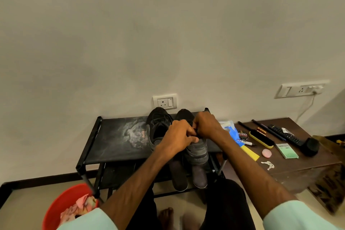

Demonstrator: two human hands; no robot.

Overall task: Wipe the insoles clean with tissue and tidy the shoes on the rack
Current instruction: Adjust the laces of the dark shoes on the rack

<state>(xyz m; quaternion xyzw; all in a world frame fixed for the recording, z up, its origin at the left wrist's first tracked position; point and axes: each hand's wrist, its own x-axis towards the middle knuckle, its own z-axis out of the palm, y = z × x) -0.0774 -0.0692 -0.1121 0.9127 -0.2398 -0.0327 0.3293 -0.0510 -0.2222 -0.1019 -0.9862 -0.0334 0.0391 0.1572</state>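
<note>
Your left hand (179, 135) and right hand (206, 124) meet over the grey-heeled shoe (198, 150). Fingers of both are curled and pinching at its lace/tongue area; exactly which part is hidden. It sits on the top shelf of the black rack (115, 142), heel toward you, with the black shoe (158, 127) just beside it on the left, laces loose. A whitish dusty smear (135, 133) marks the shelf left of that pair. Two dark insoles (179, 175) stick out from the lower tier side by side, the right one greyer. The red bucket (61, 201) at bottom left holds crumpled pink scraps (82, 205). The low brown table (308, 166) on the right carries a brush (261, 139), polish tin (243, 135) and remote (285, 134).
</note>
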